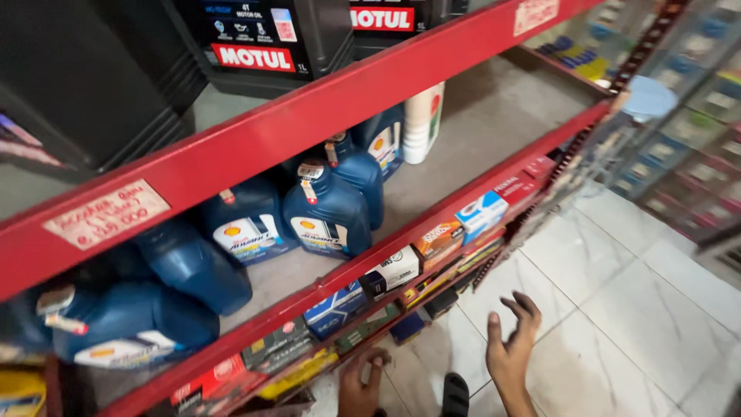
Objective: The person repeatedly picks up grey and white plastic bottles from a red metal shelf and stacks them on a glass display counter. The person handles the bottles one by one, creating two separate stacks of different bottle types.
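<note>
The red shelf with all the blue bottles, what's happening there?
A person is crouched low by a red metal shelf rack. Their right hand hangs open above the pale tiled floor, holding nothing. Their left hand reaches toward the small flat boxes on the lowest shelf. Blue plastic oil jugs stand untouched on the middle shelf, and black plastic jugs sit on top.

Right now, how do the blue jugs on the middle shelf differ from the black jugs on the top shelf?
The blue jugs are blue with white labels; the black jugs are black with dark labels carrying a red band. The blue jugs show their caps and sit back from the red shelf edge; the black jugs are cut off at the frame top and stand near the edge. Both stand upright in rows. The right hand touches neither.
</note>
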